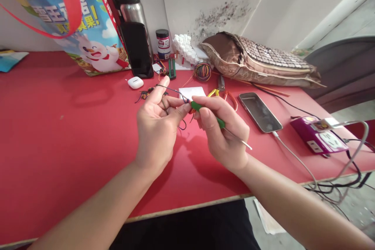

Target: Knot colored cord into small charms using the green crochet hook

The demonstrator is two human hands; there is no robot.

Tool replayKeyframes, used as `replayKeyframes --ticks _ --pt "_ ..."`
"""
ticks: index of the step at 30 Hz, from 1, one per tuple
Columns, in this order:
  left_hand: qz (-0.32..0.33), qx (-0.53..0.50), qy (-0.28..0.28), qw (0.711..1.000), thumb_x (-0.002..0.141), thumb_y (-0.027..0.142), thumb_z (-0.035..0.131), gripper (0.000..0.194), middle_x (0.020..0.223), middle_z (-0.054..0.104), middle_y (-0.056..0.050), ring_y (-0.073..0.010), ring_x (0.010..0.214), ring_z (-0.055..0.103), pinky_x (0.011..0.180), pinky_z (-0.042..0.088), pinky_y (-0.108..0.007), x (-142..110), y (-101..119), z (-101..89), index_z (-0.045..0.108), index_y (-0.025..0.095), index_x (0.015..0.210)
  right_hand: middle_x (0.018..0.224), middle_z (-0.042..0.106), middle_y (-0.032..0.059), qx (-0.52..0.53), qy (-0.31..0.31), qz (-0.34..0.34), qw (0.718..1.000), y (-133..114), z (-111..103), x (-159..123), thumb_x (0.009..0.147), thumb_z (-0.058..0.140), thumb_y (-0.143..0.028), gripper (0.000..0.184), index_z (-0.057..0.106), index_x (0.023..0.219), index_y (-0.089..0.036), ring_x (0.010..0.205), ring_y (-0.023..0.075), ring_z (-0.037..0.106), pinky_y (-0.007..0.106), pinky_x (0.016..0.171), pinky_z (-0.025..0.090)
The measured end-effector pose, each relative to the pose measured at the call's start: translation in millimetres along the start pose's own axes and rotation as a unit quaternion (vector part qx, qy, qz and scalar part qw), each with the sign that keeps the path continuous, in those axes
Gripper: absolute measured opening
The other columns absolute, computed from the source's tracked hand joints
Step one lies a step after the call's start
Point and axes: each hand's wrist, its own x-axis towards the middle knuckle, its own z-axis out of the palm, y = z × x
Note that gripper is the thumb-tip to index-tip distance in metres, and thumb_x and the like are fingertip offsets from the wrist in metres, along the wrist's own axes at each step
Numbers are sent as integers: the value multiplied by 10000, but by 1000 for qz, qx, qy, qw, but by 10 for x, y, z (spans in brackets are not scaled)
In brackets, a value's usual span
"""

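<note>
A crochet hook with a green grip (221, 122) lies in my right hand (225, 129), pinched between thumb and fingers, its metal end sticking out toward my wrist. My left hand (159, 125) pinches a small piece of dark cord work (186, 100) at the hook's tip. Over its raised index finger runs a dark cord (172, 89), stretched toward the hook. A loose loop of the cord (183, 125) hangs below the fingers. Both hands meet above the red table, and the fingers partly hide the stitches.
Behind the hands are a white card (191, 92), pliers (231, 99), a ball of multicoloured cord (202, 71), a white earbud case (135, 83) and an upright black phone (137, 50). A charging phone (260, 111) and a purple power socket (319, 136) with cables lie right. A colourful bag (88, 19) stands left.
</note>
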Motion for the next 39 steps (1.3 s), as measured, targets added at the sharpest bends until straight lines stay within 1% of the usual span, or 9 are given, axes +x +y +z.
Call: replayKeyframes --ticks 3,5,6,8,11,13,25,32,39 --pt "-44 -24 -22 998 671 58 928 713 715 685 71 -78 609 574 563 451 -211 8 84 -18 728 150 1350 1019 775 82 -25 -10 -94 995 49 -17 7 1115 618 -291 295 771 1365 -260 903 223 739 415 820 629" --pt "-63 -26 -46 997 661 73 943 604 703 677 60 -80 600 577 553 446 -213 30 148 -52 755 138 1231 938 753 63 7 -24 -126 992 77 -37 32 1111 626 -291 313 774 1384 -250 849 209 723 404 799 631" --pt "-70 -23 -57 996 649 77 952 572 700 675 56 -85 596 585 551 447 -216 44 176 -71 762 140 1184 899 737 50 37 -32 -117 992 85 -47 45 1112 630 -298 307 784 1373 -249 798 193 706 389 769 627" --pt "-81 -14 -69 994 618 77 971 582 713 692 45 -97 597 606 537 439 -221 68 217 -104 766 150 1159 849 714 27 105 -41 -55 992 88 -64 66 1122 624 -322 283 813 1322 -261 699 159 665 352 689 608" --pt "-83 5 -78 993 595 78 991 666 720 700 30 -115 610 640 522 431 -224 82 247 -120 765 131 1220 820 722 10 191 -34 43 980 63 -87 79 1123 633 -346 260 858 1240 -285 623 126 629 308 607 576" --pt "-77 16 -76 994 590 75 993 701 715 699 29 -118 612 654 530 446 -223 76 258 -111 762 115 1251 809 734 7 220 -29 72 972 40 -100 82 1109 665 -341 240 879 1204 -289 607 116 622 297 596 575" --pt "-61 33 -66 995 613 110 995 764 755 753 7 -136 611 684 518 450 -247 59 265 -95 748 109 1337 739 735 4 269 -32 122 955 -27 -160 163 1067 725 -373 214 911 1104 -276 513 86 535 261 500 533" --pt "-45 19 -63 997 609 114 1018 825 751 754 29 -163 728 755 696 586 -283 57 266 -101 738 118 1384 707 702 7 246 -20 114 962 -23 -179 164 1063 726 -365 212 906 1105 -261 521 102 538 279 492 526" --pt "-52 12 -59 997 631 90 999 798 745 758 32 -155 683 729 638 553 -284 72 261 -115 746 149 1385 681 696 -2 248 -4 136 959 -51 -182 199 997 812 -438 200 908 1023 -265 491 98 506 285 469 497"
